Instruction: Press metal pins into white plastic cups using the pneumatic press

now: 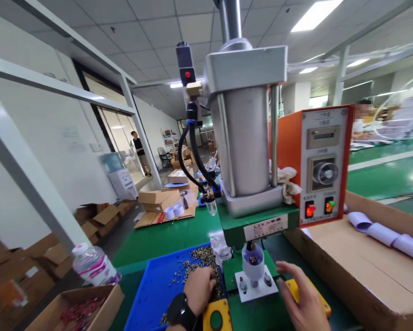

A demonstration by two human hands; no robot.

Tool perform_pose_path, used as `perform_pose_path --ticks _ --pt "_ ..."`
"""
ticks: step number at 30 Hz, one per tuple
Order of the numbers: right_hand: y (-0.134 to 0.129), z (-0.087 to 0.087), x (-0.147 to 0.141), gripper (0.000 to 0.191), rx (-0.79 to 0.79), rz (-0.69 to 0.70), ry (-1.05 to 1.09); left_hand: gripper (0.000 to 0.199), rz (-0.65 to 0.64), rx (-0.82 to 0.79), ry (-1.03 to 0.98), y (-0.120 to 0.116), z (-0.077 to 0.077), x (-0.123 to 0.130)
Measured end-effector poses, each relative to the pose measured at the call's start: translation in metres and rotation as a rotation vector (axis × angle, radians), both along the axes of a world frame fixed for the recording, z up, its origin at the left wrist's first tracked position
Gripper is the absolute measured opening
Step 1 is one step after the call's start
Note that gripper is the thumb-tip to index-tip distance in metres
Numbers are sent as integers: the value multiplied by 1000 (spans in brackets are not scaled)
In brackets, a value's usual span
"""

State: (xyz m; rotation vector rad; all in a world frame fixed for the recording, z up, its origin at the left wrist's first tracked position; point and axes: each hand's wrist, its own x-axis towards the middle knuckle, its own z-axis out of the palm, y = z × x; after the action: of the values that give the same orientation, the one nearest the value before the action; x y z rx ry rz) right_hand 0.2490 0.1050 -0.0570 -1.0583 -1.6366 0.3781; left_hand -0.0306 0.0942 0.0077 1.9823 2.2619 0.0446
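My left hand (200,284), with a black watch on its wrist, is over the right side of a blue tray (147,287). Its fingers are curled together beside a heap of small metal parts (203,256), and their tips are hidden. Just below it is a yellow button box (217,316) with a green button. My right hand (301,294) has its thumb and fingers apart, over a second yellow box (318,299). Between my hands, a white plastic cylinder (253,269) stands on the white base plate (256,292) under the press (248,147), metal parts visible inside.
An orange control box (312,165) adjoins the press. At right, a large carton (358,257) holds white curved pieces (382,233). A plastic bottle (94,265) and a small carton (106,308) of reddish parts are at left. A person (137,147) stands by the doorway.
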Motion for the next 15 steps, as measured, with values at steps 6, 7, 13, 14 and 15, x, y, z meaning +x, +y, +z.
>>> perform_pose_path --ticks 6,7,13,14,15 --pt "9 48 -43 67 -167 385 265 18 9 49 -6 2 1 1" --pt "9 50 -48 68 -173 394 305 17 9 57 -8 1 1 0" --pt "-17 45 -64 73 -109 258 549 18 -5 95 -45 2 1 -2" --pt "-24 44 -64 72 -112 238 561 18 -9 97 -51 2 1 -2" --pt "-29 43 -63 72 -114 224 567 18 -13 100 -55 3 2 -1"
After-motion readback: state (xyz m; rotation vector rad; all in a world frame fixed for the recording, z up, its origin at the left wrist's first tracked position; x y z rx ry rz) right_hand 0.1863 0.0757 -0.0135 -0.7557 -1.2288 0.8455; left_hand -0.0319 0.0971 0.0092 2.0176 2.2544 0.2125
